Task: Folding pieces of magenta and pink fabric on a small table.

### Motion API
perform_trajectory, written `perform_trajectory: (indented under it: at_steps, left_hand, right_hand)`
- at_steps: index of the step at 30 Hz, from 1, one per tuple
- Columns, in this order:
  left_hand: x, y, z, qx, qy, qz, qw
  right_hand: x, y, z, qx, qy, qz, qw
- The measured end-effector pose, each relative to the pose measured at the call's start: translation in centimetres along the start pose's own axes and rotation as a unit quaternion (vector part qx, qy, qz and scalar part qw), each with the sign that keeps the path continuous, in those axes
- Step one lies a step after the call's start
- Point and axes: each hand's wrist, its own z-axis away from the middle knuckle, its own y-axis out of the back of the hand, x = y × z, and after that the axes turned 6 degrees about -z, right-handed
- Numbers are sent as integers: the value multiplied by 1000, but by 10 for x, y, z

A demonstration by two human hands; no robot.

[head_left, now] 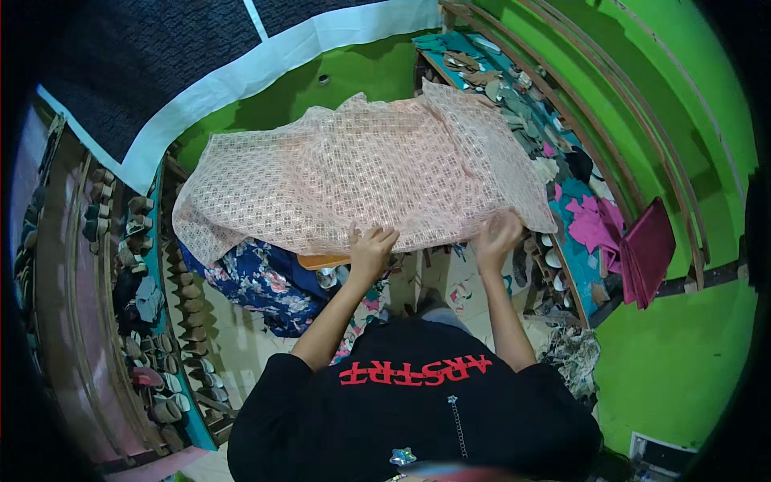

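A wide sheet of pale pink lace fabric [345,173] is spread in front of me, with loose folds toward its right side. What lies under it is mostly hidden. At the middle of its near edge, my left hand [372,251] has its fingers bent over the fabric, gripping it. Farther right along the same edge, my right hand [498,241] is closed on the fabric's near right part, its fingers curled and slightly blurred. A dark blue flowered cloth [261,285] hangs below the lace at the left, next to an orange-brown edge [324,261].
A teal-topped bench [574,233] on the right carries scraps, bright pink pieces [594,221] and a folded maroon sheet [647,253]. Racks of shoe parts [165,361] stand at the left. Scraps litter the tiled floor [450,293]. A green wall [675,369] bounds the right side.
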Motion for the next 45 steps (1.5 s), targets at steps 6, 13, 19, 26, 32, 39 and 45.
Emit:
perform_trajectory:
  at_steps: [6, 13, 19, 26, 32, 39, 45]
  left_hand:
    - [13, 6, -3, 11, 26, -28, 999]
    - [-15, -14, 0, 46, -6, -70, 996]
    - [-22, -2, 3, 27, -21, -108, 994]
    - [-13, -31, 34, -49, 88, -12, 995]
    - [13, -4, 11, -50, 197, -68, 977]
    - [-66, -49, 64, 350, 494, 113, 788]
    - [-148, 0, 6, 369, 444, 756, 307]
  right_hand:
    - [57, 25, -79, 136, -634, -320, 691]
    - [208, 35, -95, 108, -445, -97, 884]
    - [210, 63, -112, 1, -291, 100, 951]
    - [93, 23, -81, -32, -67, 293, 953]
    - [-13, -31, 3, -493, 311, 81, 808]
    - [-39, -59, -42, -469, 78, 15, 879]
    - [-45, -49, -104, -463, 129, -2, 877]
